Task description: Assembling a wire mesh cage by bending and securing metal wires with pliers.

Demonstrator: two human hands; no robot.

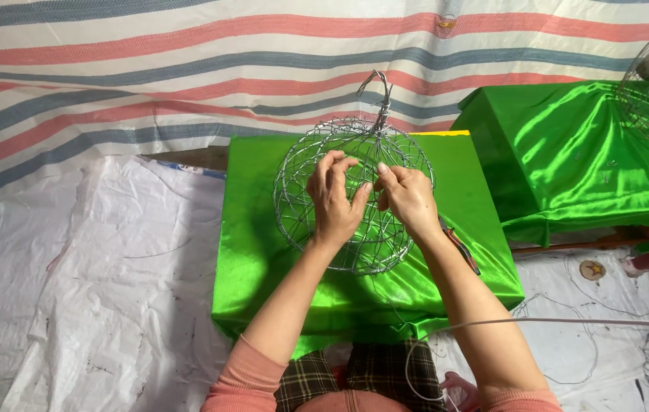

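Wire ball frame (pixel 355 202), frame centre, on green-draped worktop (pixel 263 252): left hand (pixel 334 200) and right hand (pixel 408 200) are pinching its strands, fingers closed. Loose wire ends are probably risking pricked fingertips.

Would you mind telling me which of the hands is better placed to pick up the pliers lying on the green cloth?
Probably the right hand. The red-handled pliers lie just beside its wrist on the green cloth, while the left hand sits farther off across the wire ball.
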